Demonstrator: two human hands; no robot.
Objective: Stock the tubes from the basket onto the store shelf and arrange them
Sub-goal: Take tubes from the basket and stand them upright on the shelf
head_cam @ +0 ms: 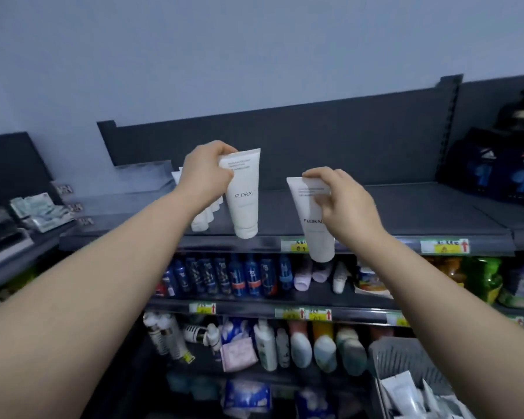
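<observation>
Two white tubes are held cap-down at the dark top shelf [390, 213]. The left hand [206, 173] pinches the left tube [244, 195] by its crimped end, beside a row of shelved tubes [203, 217]. The right hand [342, 201] pinches the right tube [313, 225], lower, over the shelf's front edge. A grey basket [406, 358] of more tubes sits bottom right.

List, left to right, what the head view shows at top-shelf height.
silver sachets → left hand → left FLORAL tube → right FLORAL tube → right hand → dark blue boxes
</observation>
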